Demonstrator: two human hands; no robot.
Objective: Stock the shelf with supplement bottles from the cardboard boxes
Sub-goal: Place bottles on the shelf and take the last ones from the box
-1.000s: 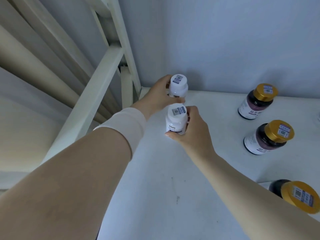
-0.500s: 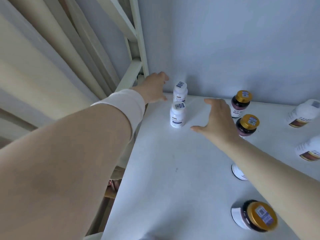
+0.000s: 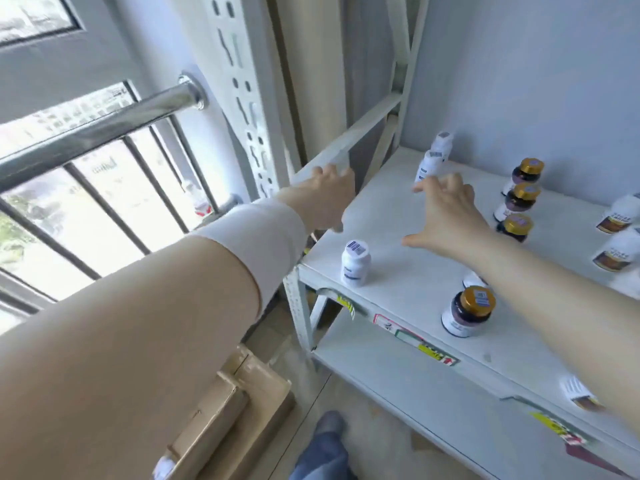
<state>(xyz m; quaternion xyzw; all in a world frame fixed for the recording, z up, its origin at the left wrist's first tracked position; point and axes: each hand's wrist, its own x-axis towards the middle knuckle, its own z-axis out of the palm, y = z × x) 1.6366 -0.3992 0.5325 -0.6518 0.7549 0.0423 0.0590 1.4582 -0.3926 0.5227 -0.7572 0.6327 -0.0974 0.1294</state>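
Hovering over white shelf (image 3: 398,284): right hand (image 3: 448,216) spread, left hand (image 3: 325,199) seemingly relaxed; window railing (image 3: 104,128) left, cardboard box (image 3: 235,403) below.

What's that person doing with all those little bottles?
A person is filling a white shelf. Right now the left hand and right hand are open and hold nothing. Two small white bottles stand in the back corner, just beyond the right hand. A cardboard box sits on the floor below.

Bottles (image 3: 355,262) stand on the shelf (image 3: 398,278); cardboard box (image 3: 228,410) below left
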